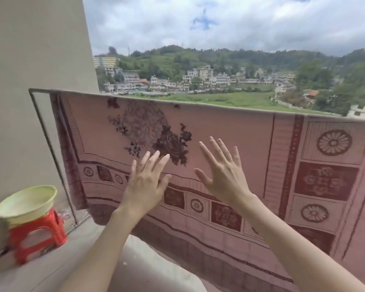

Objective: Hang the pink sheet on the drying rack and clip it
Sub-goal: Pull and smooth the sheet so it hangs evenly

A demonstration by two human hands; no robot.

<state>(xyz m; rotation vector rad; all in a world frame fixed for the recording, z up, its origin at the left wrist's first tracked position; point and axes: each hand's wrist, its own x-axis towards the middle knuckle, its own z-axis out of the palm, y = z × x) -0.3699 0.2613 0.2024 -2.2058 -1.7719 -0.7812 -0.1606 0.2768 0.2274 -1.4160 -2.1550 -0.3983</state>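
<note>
Pink sheet [230, 131] already draped over the drying rack [40, 90], no clip on it yet.

I held my left hand [144, 184] and right hand [223, 175] flat and open against the cloth, gripping nothing. I judged it best to smooth outward from the middle, so the top edge lay even for clipping.

Dusty pink all across the sheet [230, 131], with a dark maroon rose-and-leaf spray printed near its middle. Maroon bands run along the borders, framing squares: pale ones with wheel-like flower rosettes, deep red ones with floral clusters. The rack [44, 131] shows grey metal. Down left, a pale yellow-green basin [27, 202] sits on a bright red stool [38, 232].
</note>
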